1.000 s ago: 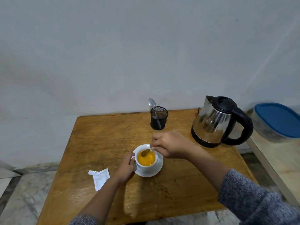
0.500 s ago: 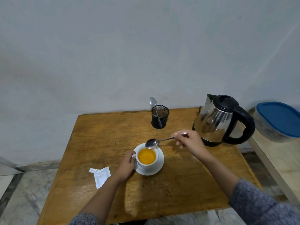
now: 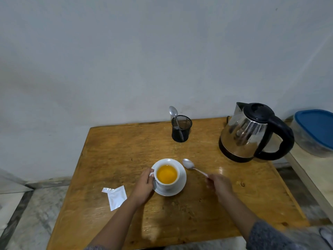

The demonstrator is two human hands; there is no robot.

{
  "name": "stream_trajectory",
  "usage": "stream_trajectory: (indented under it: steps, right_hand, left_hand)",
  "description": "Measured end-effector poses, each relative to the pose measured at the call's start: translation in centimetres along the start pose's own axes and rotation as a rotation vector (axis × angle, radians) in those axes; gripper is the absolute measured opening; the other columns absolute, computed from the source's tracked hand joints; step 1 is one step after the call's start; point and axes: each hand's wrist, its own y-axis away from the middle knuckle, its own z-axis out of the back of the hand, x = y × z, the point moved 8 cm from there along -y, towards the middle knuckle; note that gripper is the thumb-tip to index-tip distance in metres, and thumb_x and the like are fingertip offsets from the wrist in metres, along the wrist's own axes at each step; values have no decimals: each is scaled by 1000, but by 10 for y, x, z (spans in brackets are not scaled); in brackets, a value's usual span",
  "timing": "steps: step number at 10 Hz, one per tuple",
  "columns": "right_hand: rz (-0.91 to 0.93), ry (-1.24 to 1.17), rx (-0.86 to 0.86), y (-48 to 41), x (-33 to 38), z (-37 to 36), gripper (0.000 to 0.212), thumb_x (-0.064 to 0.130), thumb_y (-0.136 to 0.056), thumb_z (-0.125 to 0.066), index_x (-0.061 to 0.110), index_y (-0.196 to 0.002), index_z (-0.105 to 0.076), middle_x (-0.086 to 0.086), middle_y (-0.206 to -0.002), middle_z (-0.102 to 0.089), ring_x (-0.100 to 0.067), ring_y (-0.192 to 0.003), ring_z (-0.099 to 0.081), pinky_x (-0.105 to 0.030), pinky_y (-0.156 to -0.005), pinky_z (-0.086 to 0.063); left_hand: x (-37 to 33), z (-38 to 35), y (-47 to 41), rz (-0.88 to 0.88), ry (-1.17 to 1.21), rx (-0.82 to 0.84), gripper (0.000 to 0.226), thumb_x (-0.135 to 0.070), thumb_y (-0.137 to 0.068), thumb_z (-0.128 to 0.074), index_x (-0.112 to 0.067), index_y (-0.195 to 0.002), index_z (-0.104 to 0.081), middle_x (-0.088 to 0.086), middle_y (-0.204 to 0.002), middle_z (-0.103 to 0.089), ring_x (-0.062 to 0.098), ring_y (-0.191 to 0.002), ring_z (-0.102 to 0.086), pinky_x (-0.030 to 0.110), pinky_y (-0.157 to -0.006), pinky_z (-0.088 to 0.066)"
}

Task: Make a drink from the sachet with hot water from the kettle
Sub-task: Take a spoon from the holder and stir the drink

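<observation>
A white cup [image 3: 167,184] full of orange drink stands on a white saucer [image 3: 180,186] in the middle of the wooden table [image 3: 111,152]. My left hand [image 3: 143,186] grips the cup's handle on its left side. My right hand [image 3: 219,184] holds a metal spoon [image 3: 189,164] by its handle; the bowl sits low just right of the saucer, outside the cup. The torn, empty white sachet [image 3: 116,196] lies flat to the left. A steel kettle [image 3: 250,132] with black lid and handle stands at the back right.
A black mesh holder [image 3: 181,130] with a second spoon [image 3: 173,112] stands at the back near the wall. A blue-lidded plastic box [image 3: 315,131] rests on a lower surface to the right. The floor shows beyond the table's left edge.
My right hand lifted the spoon out of the drink, then carried it right and down beside the saucer. My left hand stayed on the cup's handle.
</observation>
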Motion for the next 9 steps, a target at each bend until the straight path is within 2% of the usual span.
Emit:
stream_trajectory:
  steps: [1, 2, 3, 4, 5, 6, 7, 8, 9]
  right_hand:
    - [174, 365, 36, 11, 6, -13, 12, 8, -85, -61, 9, -96, -66, -6, -92, -65, -17, -76, -60, -26, -60, -48]
    - [310, 625, 138, 23, 6, -31, 12, 5, -85, -62, 13, -94, -62, -2, -90, -60, -12, -73, -55, -20, -56, -41]
    - [400, 793, 198, 35, 9, -45, 13, 7, -85, -60, 18, -82, -54, 2, -80, -55, -5, -67, -49, -16, -54, -36]
    - [445, 870, 245, 42, 9, -56, 25, 9, -86, -58, 20, -68, -45, 9, -70, -45, -4, -62, -44, -14, -50, -31]
    - [476, 874, 260, 47, 14, -62, 32, 8, -87, -55, 24, -63, -41, 8, -67, -46, -6, -60, -46, -16, -49, -30]
    - [459, 870, 267, 46, 16, -68, 27, 7, -87, -52, 21, -64, -44, 4, -66, -50, -8, -59, -48, -20, -50, -37]
    - [460, 887, 266, 45, 19, -71, 10, 12, -85, -53, 16, -77, -57, -2, -77, -61, -15, -69, -58, -28, -62, -50]
    - [479, 883, 286, 44, 18, -74, 8, 12, -86, -53, 15, -79, -58, -2, -78, -60, -16, -71, -59, -27, -62, -49]
    - [485, 885, 319, 42, 21, -74, 11, 10, -87, -53, 14, -77, -56, 1, -73, -58, -12, -65, -55, -22, -56, -43]
  left_hand:
    - [-3, 1, 1, -11, -7, 1, 18, -23, -96, -39, -24, -108, -53, 7, -116, -58, 18, -105, -53, 31, -89, -41]
    - [-2, 0, 1, -8, -11, 0, 18, -23, -96, -39, -25, -108, -52, 6, -117, -58, 17, -106, -53, 31, -90, -41]
    - [-3, 0, 2, 9, -9, -3, 19, -24, -97, -38, -26, -109, -51, 6, -119, -57, 17, -107, -52, 31, -92, -41]
    - [-5, -1, 3, 10, 2, -3, 18, -23, -97, -37, -26, -108, -51, 7, -118, -56, 17, -106, -51, 29, -90, -39]
    - [-7, -1, 4, 22, 5, 1, 18, -23, -97, -36, -25, -108, -51, 7, -118, -55, 16, -105, -51, 28, -89, -38]
    - [-8, 0, 4, 24, 12, -5, 18, -23, -97, -36, -25, -107, -51, 7, -118, -56, 15, -104, -51, 28, -88, -37]
    - [-11, 0, 7, 27, 13, 3, 19, -22, -97, -36, -24, -107, -51, 8, -119, -55, 17, -106, -51, 29, -89, -38]
    - [-9, 0, 6, 33, 37, 19, 20, -24, -97, -35, -25, -108, -52, 8, -120, -55, 17, -108, -51, 30, -92, -39]
    - [-12, 1, 7, 33, 50, 12, 22, -23, -97, -36, -22, -110, -54, 8, -120, -55, 15, -106, -51, 28, -89, -36]
